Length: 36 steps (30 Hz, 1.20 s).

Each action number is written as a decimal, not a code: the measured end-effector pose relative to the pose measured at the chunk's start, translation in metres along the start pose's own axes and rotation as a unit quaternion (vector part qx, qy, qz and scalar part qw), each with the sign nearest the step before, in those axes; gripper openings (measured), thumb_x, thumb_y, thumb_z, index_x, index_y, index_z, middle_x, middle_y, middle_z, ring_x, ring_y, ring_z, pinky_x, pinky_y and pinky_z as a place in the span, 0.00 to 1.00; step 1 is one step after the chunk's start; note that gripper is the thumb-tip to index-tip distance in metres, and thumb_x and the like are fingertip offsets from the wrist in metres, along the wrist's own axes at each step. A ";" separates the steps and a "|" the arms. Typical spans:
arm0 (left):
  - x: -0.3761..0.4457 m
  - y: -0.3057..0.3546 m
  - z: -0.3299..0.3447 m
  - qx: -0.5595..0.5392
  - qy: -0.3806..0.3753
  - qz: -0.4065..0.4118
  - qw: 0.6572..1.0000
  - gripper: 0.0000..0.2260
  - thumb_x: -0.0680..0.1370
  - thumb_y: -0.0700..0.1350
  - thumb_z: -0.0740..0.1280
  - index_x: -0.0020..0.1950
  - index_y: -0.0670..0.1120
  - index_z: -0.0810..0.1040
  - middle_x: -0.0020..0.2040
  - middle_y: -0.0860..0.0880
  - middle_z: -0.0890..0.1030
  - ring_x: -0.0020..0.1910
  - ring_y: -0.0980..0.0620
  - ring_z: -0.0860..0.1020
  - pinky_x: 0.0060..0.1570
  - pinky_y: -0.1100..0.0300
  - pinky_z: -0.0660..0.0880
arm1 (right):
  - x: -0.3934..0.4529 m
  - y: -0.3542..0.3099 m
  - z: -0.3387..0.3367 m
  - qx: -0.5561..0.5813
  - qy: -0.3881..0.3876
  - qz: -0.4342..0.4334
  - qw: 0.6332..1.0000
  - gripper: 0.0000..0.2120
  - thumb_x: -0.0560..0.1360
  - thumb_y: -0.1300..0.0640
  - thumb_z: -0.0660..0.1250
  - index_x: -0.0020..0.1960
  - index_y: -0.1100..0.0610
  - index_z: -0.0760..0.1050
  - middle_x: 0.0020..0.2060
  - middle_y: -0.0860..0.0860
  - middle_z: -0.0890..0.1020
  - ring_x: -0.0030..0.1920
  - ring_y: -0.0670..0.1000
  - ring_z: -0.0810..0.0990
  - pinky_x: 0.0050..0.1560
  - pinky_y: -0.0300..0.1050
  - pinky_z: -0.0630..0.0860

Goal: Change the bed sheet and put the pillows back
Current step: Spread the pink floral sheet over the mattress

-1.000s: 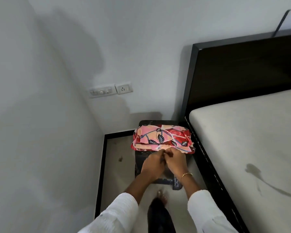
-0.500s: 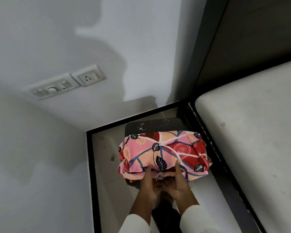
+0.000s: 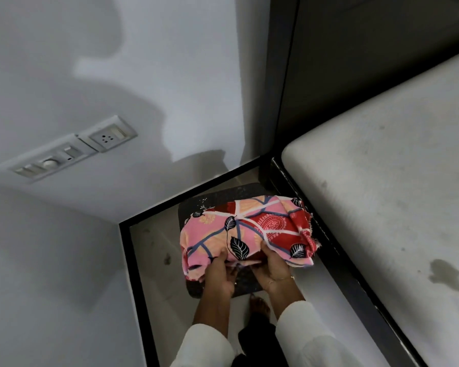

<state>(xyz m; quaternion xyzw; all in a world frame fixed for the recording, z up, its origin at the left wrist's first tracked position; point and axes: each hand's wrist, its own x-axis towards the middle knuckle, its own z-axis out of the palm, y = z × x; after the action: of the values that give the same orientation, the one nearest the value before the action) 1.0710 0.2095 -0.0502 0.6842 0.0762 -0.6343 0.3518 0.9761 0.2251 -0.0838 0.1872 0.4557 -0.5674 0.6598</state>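
Change: the folded sheet (image 3: 245, 233), pink and red with black leaves, is now gripped from below by both hands and appears lifted slightly off the dark stool (image 3: 217, 202); a second ago the two hands were only meeting at its near edge while it lay flat there.
Meaning for the task: the fresh sheet is judged to be just picked up, so spreading it over the bare bed is taken as the step ahead; no pillows are seen.
Mattress (image 3: 382, 194): uncovered, off-white, stained near its right side, lying to the right of the bundle.
Bed frame (image 3: 337, 263): dark, running between the mattress and the floor strip.
Headboard (image 3: 355, 62): dark, set against the far wall.
Wall (image 3: 117, 62): pale grey, crossed by shadows.
Floor (image 3: 154, 274): a narrow tiled strip with black skirting, marked by small spots.
Switch plate (image 3: 72, 152): fixed on the far wall, left of the stool.
Left hand (image 3: 220, 276): clamped on the bundle's near left edge, fingers curled beneath.
Right hand (image 3: 273, 268): clamped on the near right edge, thumb on top.
Bangle (image 3: 281, 278): worn on the right wrist.
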 end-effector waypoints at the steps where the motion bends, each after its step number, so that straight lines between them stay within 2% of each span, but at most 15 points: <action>1: -0.012 0.001 0.002 0.002 -0.016 0.013 1.000 0.07 0.79 0.41 0.62 0.42 0.43 0.72 0.38 0.44 0.76 0.35 0.48 0.73 0.35 0.57 0.72 | -0.011 -0.005 0.002 0.003 -0.023 -0.019 1.000 0.08 0.78 0.62 0.58 0.55 0.59 0.74 0.38 0.52 0.85 0.38 0.52 0.83 0.40 0.49 0.81; 3: -0.041 -0.001 0.006 0.003 -0.057 0.052 0.997 0.05 0.79 0.41 0.62 0.43 0.44 0.73 0.40 0.44 0.77 0.37 0.48 0.74 0.37 0.56 0.72 | -0.039 -0.017 0.004 0.014 -0.055 -0.056 0.997 0.09 0.78 0.63 0.59 0.55 0.57 0.74 0.43 0.53 0.85 0.42 0.52 0.83 0.42 0.51 0.82; 7: -0.110 -0.011 0.013 -0.020 -0.166 0.123 0.978 0.03 0.79 0.39 0.62 0.50 0.45 0.75 0.46 0.45 0.80 0.44 0.47 0.78 0.45 0.53 0.76 | -0.100 -0.047 -0.001 0.042 -0.113 -0.118 0.986 0.15 0.78 0.62 0.58 0.64 0.58 0.71 0.52 0.55 0.82 0.48 0.53 0.83 0.46 0.52 0.81; 9: -0.150 -0.021 0.017 -0.016 -0.205 0.151 0.967 0.06 0.79 0.39 0.63 0.55 0.43 0.74 0.48 0.44 0.80 0.46 0.47 0.78 0.46 0.52 0.76 | -0.142 -0.066 -0.005 0.058 -0.140 -0.152 0.977 0.15 0.78 0.61 0.58 0.64 0.58 0.71 0.51 0.54 0.83 0.47 0.52 0.83 0.44 0.51 0.82; 12: -0.207 -0.040 0.034 -0.012 -0.261 0.171 0.950 0.12 0.78 0.39 0.63 0.62 0.41 0.71 0.48 0.44 0.80 0.45 0.47 0.79 0.41 0.54 0.77 | -0.208 -0.103 -0.012 0.073 -0.177 -0.192 0.962 0.12 0.79 0.61 0.57 0.59 0.59 0.74 0.46 0.54 0.85 0.44 0.51 0.84 0.44 0.51 0.82; 16: -0.297 -0.074 0.076 0.012 -0.356 0.176 0.918 0.09 0.79 0.38 0.62 0.59 0.43 0.72 0.47 0.46 0.80 0.44 0.49 0.78 0.44 0.53 0.76 | -0.283 -0.173 -0.035 0.073 -0.186 -0.294 0.935 0.21 0.75 0.59 0.61 0.68 0.61 0.69 0.59 0.58 0.79 0.53 0.53 0.81 0.53 0.52 0.79; 18: -0.337 -0.097 0.099 0.038 -0.406 0.174 0.897 0.06 0.79 0.38 0.62 0.55 0.45 0.73 0.46 0.46 0.80 0.45 0.49 0.78 0.45 0.53 0.76 | -0.316 -0.212 -0.054 0.080 -0.189 -0.344 0.916 0.22 0.74 0.59 0.61 0.68 0.61 0.69 0.61 0.59 0.77 0.54 0.53 0.81 0.54 0.53 0.78; 21: -0.383 -0.135 0.132 0.064 -0.468 0.181 0.863 0.10 0.79 0.40 0.62 0.59 0.45 0.72 0.48 0.46 0.80 0.47 0.49 0.78 0.44 0.54 0.75 | -0.362 -0.263 -0.083 0.086 -0.217 -0.397 0.888 0.19 0.76 0.60 0.59 0.66 0.62 0.70 0.59 0.58 0.79 0.52 0.52 0.82 0.50 0.51 0.80; 23: -0.413 -0.164 0.155 0.077 -0.500 0.185 0.843 0.12 0.79 0.40 0.62 0.62 0.46 0.71 0.50 0.47 0.80 0.49 0.49 0.78 0.45 0.53 0.76 | -0.389 -0.294 -0.105 0.089 -0.221 -0.435 0.868 0.25 0.71 0.58 0.65 0.67 0.61 0.69 0.60 0.58 0.78 0.53 0.54 0.82 0.50 0.52 0.80; 26: -0.459 -0.211 0.192 0.096 -0.544 0.184 0.813 0.12 0.79 0.39 0.62 0.62 0.47 0.70 0.51 0.46 0.79 0.50 0.48 0.77 0.49 0.51 0.75 | -0.426 -0.347 -0.140 0.104 -0.211 -0.479 0.846 0.39 0.57 0.55 0.77 0.66 0.60 0.70 0.61 0.59 0.78 0.54 0.56 0.81 0.50 0.54 0.80; 28: -0.488 -0.241 0.215 0.108 -0.566 0.183 0.797 0.11 0.79 0.39 0.62 0.61 0.47 0.70 0.51 0.46 0.79 0.50 0.48 0.77 0.50 0.50 0.75 | -0.445 -0.382 -0.163 0.119 -0.213 -0.497 0.833 0.44 0.52 0.54 0.82 0.66 0.60 0.70 0.60 0.59 0.78 0.54 0.56 0.81 0.48 0.53 0.81; 31: -0.526 -0.285 0.254 0.138 -0.596 0.181 0.770 0.06 0.79 0.41 0.63 0.54 0.48 0.74 0.49 0.46 0.81 0.49 0.46 0.79 0.49 0.49 0.77 | -0.472 -0.439 -0.199 0.154 -0.219 -0.521 0.811 0.38 0.55 0.55 0.77 0.64 0.61 0.72 0.55 0.58 0.81 0.48 0.54 0.83 0.42 0.50 0.82; 33: -0.546 -0.308 0.278 0.205 -0.603 0.203 0.743 0.04 0.79 0.44 0.63 0.53 0.49 0.74 0.49 0.45 0.82 0.47 0.45 0.81 0.46 0.52 0.79 | -0.489 -0.475 -0.222 0.171 -0.219 -0.531 0.801 0.32 0.61 0.55 0.71 0.64 0.61 0.71 0.56 0.58 0.81 0.49 0.54 0.83 0.42 0.50 0.82; 36: -0.571 -0.339 0.310 0.354 -0.560 0.283 0.694 0.12 0.79 0.52 0.62 0.48 0.45 0.78 0.42 0.43 0.84 0.35 0.48 0.83 0.35 0.59 0.79 | -0.512 -0.521 -0.254 0.184 -0.212 -0.549 0.787 0.23 0.71 0.56 0.65 0.65 0.60 0.71 0.58 0.58 0.79 0.51 0.54 0.83 0.44 0.52 0.82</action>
<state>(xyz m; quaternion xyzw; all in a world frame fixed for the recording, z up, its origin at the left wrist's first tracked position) 0.5273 0.4772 0.3622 0.2649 -0.5620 -0.7508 0.2241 0.4285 0.5662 0.3428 -0.1015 0.2170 -0.9326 0.2701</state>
